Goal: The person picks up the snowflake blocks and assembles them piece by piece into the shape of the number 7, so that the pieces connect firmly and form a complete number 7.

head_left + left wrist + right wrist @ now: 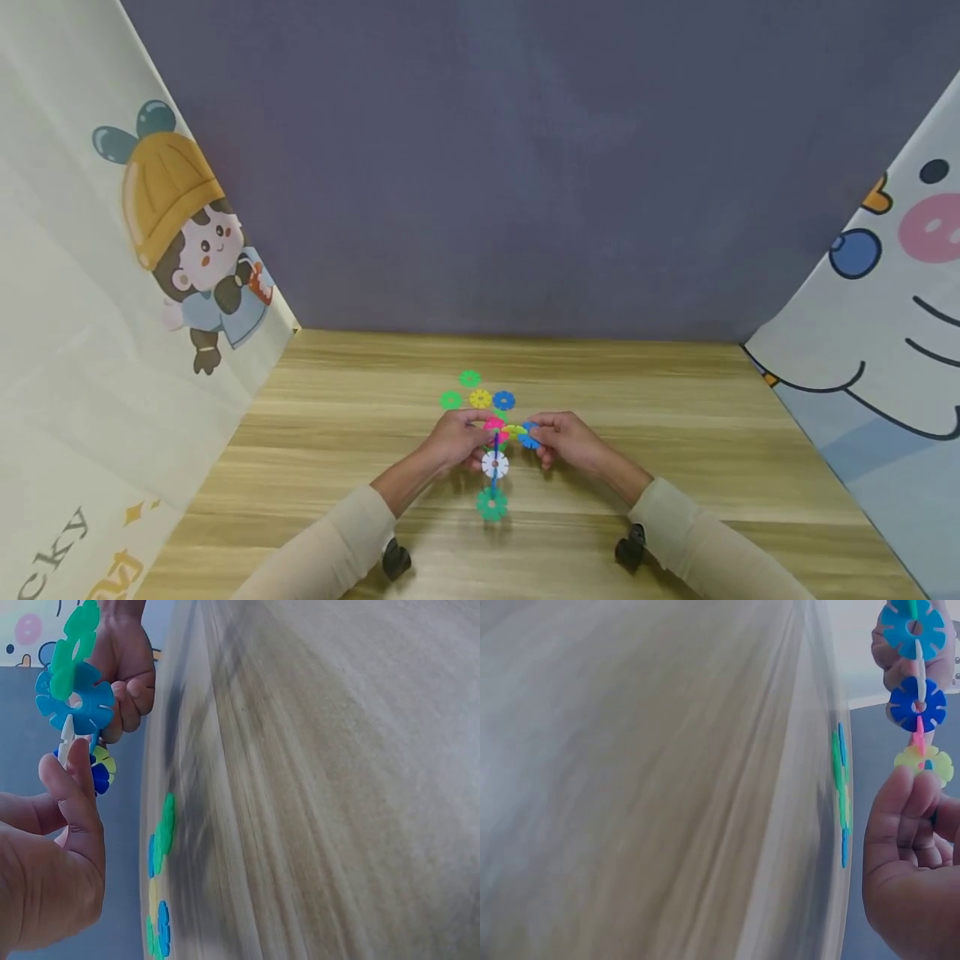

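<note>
A joined chain of slotted plastic snowflake discs is held above the table between both hands. My left hand (pixel 456 439) pinches it at the pink disc (pixel 496 430). From there a white disc (pixel 494 464) and a green disc (pixel 492 504) extend toward me, joined by blue discs seen nearly edge-on. A yellow disc (pixel 513 431) sticks out to the right of the pink one. Beyond it is a blue disc (pixel 528 436), pinched by my right hand (pixel 572 442). In the right wrist view, fingertips partly cover the yellow disc (pixel 924 761) and hide the blue one.
Loose discs lie on the wooden table (pixel 637 383) just beyond the hands: a green disc (pixel 469 379), another green disc (pixel 451 401), a yellow disc (pixel 480 399) and a blue disc (pixel 504 401). A dark panel (pixel 480 208) rises behind; printed sheets flank both sides.
</note>
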Demonstrator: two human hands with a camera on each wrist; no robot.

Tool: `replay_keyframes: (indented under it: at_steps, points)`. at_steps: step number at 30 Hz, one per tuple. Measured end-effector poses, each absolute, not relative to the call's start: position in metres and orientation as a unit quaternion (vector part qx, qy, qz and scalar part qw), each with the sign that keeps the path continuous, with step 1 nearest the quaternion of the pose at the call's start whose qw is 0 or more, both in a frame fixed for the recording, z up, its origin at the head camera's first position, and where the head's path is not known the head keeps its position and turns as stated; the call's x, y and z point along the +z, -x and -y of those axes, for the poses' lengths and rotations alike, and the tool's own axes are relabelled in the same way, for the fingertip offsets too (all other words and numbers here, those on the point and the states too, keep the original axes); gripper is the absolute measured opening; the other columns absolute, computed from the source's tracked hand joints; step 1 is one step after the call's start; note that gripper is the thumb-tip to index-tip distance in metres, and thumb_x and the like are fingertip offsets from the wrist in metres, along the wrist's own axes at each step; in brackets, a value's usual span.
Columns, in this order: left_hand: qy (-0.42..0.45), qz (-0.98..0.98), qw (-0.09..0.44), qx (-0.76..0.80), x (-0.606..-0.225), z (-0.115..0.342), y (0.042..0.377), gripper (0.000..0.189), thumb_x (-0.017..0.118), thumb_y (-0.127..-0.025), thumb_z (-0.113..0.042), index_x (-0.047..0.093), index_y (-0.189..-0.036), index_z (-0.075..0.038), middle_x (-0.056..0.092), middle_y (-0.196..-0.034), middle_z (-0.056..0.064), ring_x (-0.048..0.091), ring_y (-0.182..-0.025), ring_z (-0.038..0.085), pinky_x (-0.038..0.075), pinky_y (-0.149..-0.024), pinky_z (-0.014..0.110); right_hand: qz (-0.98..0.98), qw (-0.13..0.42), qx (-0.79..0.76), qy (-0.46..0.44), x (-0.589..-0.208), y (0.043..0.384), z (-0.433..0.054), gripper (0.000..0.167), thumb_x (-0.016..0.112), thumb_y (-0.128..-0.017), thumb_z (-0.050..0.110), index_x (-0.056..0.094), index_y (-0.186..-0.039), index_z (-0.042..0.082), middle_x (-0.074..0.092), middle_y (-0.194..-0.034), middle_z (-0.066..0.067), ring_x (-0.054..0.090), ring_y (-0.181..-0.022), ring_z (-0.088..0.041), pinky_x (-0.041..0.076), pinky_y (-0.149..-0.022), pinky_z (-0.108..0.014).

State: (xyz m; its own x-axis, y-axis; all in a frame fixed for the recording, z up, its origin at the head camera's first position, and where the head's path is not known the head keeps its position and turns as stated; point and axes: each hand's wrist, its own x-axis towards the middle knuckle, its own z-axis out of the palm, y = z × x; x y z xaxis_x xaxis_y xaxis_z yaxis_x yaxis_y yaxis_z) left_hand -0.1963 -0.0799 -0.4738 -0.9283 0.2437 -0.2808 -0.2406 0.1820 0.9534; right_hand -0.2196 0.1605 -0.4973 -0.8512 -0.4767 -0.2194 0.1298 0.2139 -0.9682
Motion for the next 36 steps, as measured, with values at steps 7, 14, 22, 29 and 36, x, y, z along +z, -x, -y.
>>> replay_keyframes:
  at_steps: [7,14,22,29,36]
  points:
    - [0.001,-0.746,0.184,0.640,-0.475,0.080,0.197,0.038,0.066,-0.094,-0.003,0.066,-0.132,-0.002,0.070,-0.071,0.004,0.056,-0.049,0.007,0.051,-0.045,0.021,-0.737,0.244,-0.620,0.117,-0.501,0.221,-0.157,0.037,0.051,-0.106,0.008,0.054,-0.134,-0.016,0.062,-0.074,-0.001,0.058,-0.062,-0.006,0.056,-0.058,-0.020]
    - [-0.018,-0.747,0.222,0.627,-0.477,0.086,0.198,0.039,0.065,-0.095,-0.007,0.064,-0.134,-0.006,0.066,-0.075,0.004,0.060,-0.053,0.008,0.052,-0.046,0.020,-0.753,0.241,-0.599,0.130,-0.498,0.219,-0.160,0.032,0.053,-0.105,0.009,0.060,-0.127,-0.013,0.063,-0.072,0.001,0.059,-0.061,-0.006,0.056,-0.058,-0.021]
    - [-0.056,-0.777,0.238,0.580,-0.463,0.095,0.202,0.030,0.060,-0.102,-0.021,0.062,-0.130,-0.011,0.067,-0.103,0.008,0.066,-0.076,0.017,0.060,-0.065,0.030,-0.753,0.252,-0.590,0.145,-0.492,0.220,-0.162,0.026,0.054,-0.105,0.010,0.062,-0.120,-0.010,0.064,-0.072,0.002,0.060,-0.061,-0.007,0.058,-0.059,-0.023]
    - [-0.115,-0.829,0.178,0.518,-0.463,0.092,0.204,0.040,0.065,-0.100,-0.032,0.063,-0.132,-0.009,0.064,-0.119,0.007,0.065,-0.098,0.020,0.059,-0.081,0.036,-0.746,0.258,-0.597,0.143,-0.494,0.219,-0.161,0.025,0.055,-0.105,0.010,0.061,-0.117,-0.011,0.066,-0.072,0.003,0.062,-0.061,-0.006,0.059,-0.060,-0.023]
    - [-0.195,-0.851,0.132,0.470,-0.460,0.084,0.205,0.037,0.067,-0.098,-0.027,0.066,-0.130,-0.008,0.064,-0.125,0.006,0.063,-0.106,0.021,0.058,-0.084,0.034,-0.731,0.271,-0.606,0.155,-0.492,0.219,-0.158,0.029,0.054,-0.106,0.010,0.058,-0.119,-0.014,0.064,-0.071,0.004,0.062,-0.061,-0.004,0.058,-0.061,-0.021]
